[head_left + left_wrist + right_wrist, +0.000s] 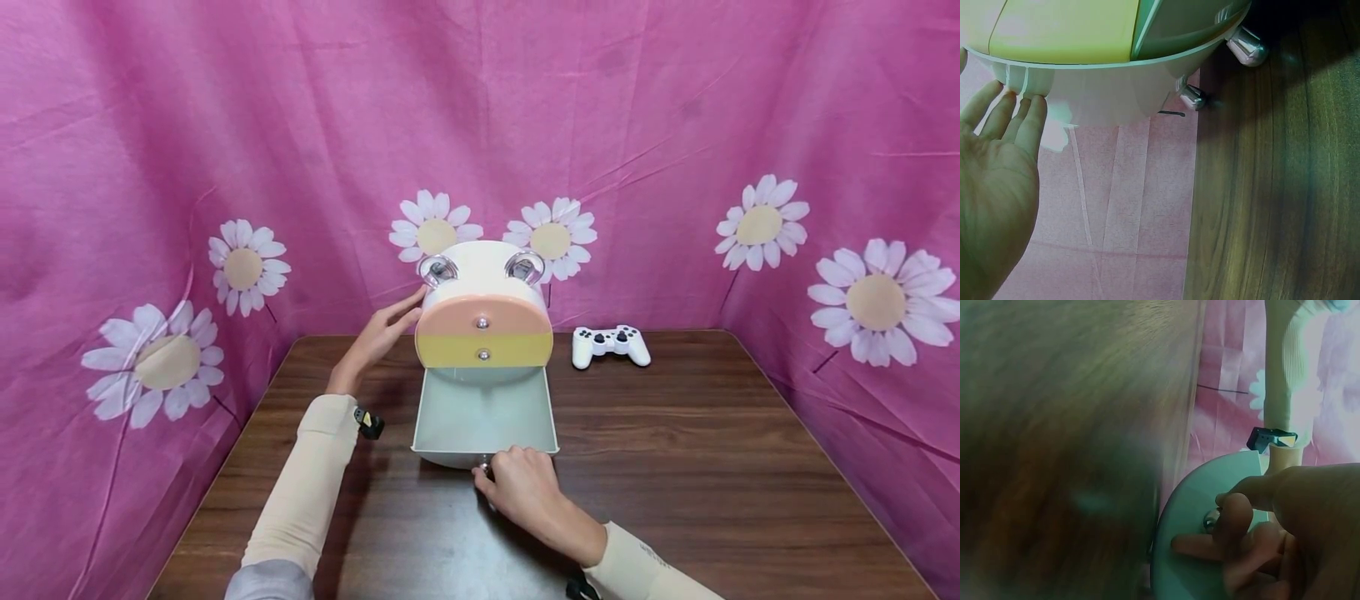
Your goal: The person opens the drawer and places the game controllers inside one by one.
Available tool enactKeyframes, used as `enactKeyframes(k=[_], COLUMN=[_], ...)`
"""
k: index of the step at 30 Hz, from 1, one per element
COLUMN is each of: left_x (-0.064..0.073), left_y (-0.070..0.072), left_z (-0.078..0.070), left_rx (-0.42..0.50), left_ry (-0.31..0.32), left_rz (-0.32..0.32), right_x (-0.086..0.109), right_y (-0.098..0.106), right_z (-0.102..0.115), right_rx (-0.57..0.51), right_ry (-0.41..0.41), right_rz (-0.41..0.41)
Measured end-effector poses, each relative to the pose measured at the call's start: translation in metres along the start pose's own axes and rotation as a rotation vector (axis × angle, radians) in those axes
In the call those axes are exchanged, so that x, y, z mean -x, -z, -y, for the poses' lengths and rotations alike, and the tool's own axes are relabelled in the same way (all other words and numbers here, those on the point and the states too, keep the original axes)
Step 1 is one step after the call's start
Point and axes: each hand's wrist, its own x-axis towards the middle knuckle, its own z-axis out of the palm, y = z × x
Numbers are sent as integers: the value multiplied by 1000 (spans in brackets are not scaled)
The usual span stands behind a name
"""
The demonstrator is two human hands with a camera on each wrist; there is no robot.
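A small round drawer box [480, 271] with two clear eye-like domes stands on the table. Its orange drawer [450, 318] and yellow drawer [446, 352] are closed, while the pale green bottom drawer [487, 417] is pulled out toward me with nothing seen inside. My right hand [525, 492] pinches the silver knob [1211, 521] on that drawer's front between thumb and fingers. On the left, my left hand [377, 340] rests its extended fingertips against the box's white side. The left wrist view shows these fingers [1030, 128] nearly straight on the wall.
Right of the box, a white game controller [611, 345] lies near the back edge of the brown wooden table [675, 433]. Pink cloth [337, 125] with daisies hangs behind and at both sides. Short silver feet [1247, 49] hold the box off the table.
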Motion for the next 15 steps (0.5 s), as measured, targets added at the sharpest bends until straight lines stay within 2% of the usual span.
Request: enactKeyframes(k=[4,8,15], left_x=[1,0,-2], left_y=[0,0,1], left_z=[0,0,-2], left_rx=[5,21,28], left_ry=[-1,9,43], left_rz=[0,8,31], right_x=[2,2,4], right_y=[-1,1,13], right_z=[-1,-2,-5], right_rx=[-4,-7,-27], right_ry=[2,-5,2], right_rz=[-4,32,60])
